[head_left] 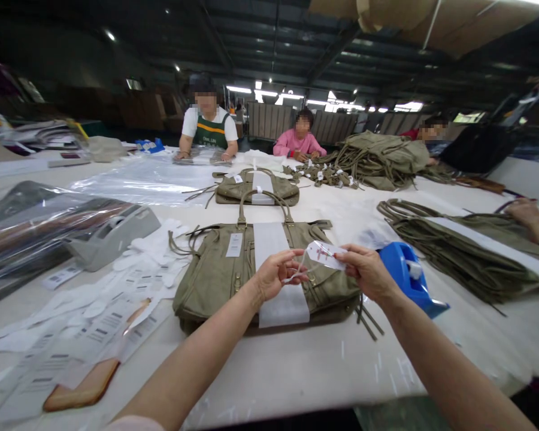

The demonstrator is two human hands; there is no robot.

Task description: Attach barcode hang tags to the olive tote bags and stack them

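An olive-green handbag (215, 269) lies in front of me, its two handles pointing away. A white paper band (272, 239) wraps around its middle, and a barcode label (234, 245) rests on its left part. Above the bag, my right hand (371, 269) pinches the right end of a white hang tag (321, 252) with reddish print. The tag's thin white string (299, 269) runs to my left hand (281, 274), whose curled fingers grip it. A blue tape dispenser (404, 272) stands just right of the bag.
Loose labels and white slips (94, 323) cover the left side, beside a grey tape dispenser (112, 236). A second banded bag (233, 188) lies beyond mine. Stacked bags (458, 251) lie right, near another person's hand (525, 212). Co-workers (213, 129) stand across the table.
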